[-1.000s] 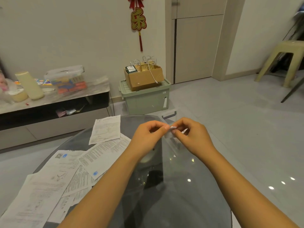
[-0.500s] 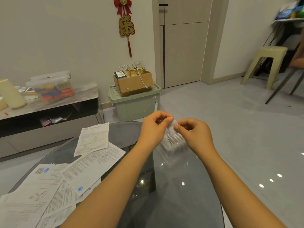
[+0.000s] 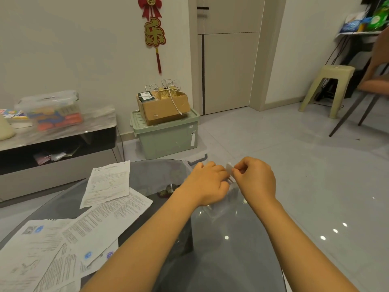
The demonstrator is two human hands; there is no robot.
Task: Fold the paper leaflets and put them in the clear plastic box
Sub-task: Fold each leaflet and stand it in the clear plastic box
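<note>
Over the clear plastic box [image 3: 212, 209] at the far edge of the glass table [image 3: 231, 260], a small folded leaflet [image 3: 229, 166] is pinched by the right hand [image 3: 255, 178]. Whether anything is gripped by the curled left hand [image 3: 207, 182] cannot be told. Several unfolded leaflets [image 3: 109, 220] are left on the table, so much of the task is judged undone.

Unfolded leaflets [image 3: 105, 209] are crowding the glass table's [image 3: 231, 260] left side. Bare glass is lying open on the right, near the clear plastic box [image 3: 219, 207].
</note>
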